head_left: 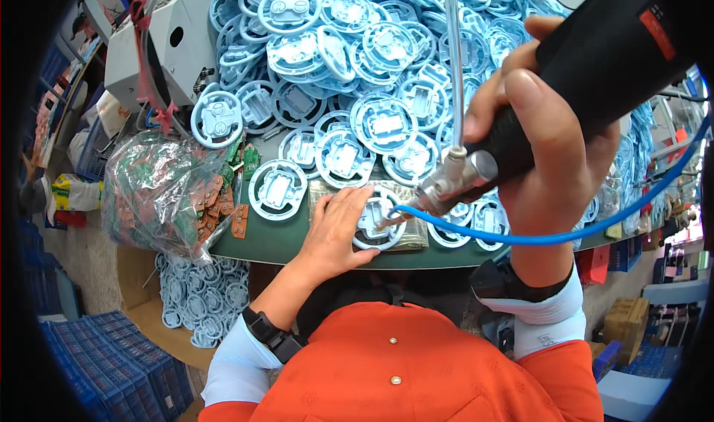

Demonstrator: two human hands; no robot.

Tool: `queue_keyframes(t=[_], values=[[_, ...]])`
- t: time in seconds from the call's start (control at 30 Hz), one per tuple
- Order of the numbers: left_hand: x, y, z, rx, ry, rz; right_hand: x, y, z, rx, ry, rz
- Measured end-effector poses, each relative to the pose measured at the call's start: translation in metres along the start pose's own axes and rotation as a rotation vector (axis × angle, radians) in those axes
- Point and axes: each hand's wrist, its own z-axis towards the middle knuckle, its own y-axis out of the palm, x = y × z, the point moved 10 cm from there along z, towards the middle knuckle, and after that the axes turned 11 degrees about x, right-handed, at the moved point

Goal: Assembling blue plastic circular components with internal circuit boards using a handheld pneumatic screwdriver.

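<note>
Left hand (335, 232): fingers stretched out and a little apart, laid on the upper rim of a pale blue wheel-shaped part (370, 215), the thumb spread away toward its lower rim.
Wheel-shaped part: right at the left fingertips, flat on a thin plate (415, 237) that shows on both sides of it.
Right hand (554, 139): fingers wrapped round a thick black tool (606, 61), up and to the right of the left fingers.
Business end: the tool slants down over the part, just right of the left fingers; from here I can't tell whether it touches.
Blue hose (520, 240): curves from near the tool's lower end, under the right fingers and off to the right.
Silver rod (453, 57): stands up from the tool's metal front, just beside the right fingertips.
Green counter (275, 237): under all this, bare just left of the left fingers.
Clear bag (149, 176): left of the left fingers, small brown boards (216, 206) spilling out beside it.
Heap of pale blue wheels (383, 42): piled high beyond the left fingers.
Cardboard box (137, 280): below the counter, left of the left fingers, holding more wheels.
Grey machine (167, 46): farther back, past the bag.
</note>
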Motion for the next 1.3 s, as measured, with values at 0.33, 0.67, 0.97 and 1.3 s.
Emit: queue_keyframes(t=[0.33,0.67,0.97,1.3], values=[[0.008,0.032,0.012,-0.149,0.059,0.059,0.034,-0.007,-0.022,-0.003,0.080,-0.034],[0.014,0.027,0.010,-0.100,0.123,0.104,0.052,-0.014,-0.041,0.033,-0.011,-0.158],[0.005,0.007,-0.005,0.112,0.071,0.117,0.005,-0.003,-0.019,-0.001,0.023,0.022],[-0.001,0.011,-0.012,0.160,0.070,0.057,0.028,0.024,-0.048,-0.131,0.007,0.057]])
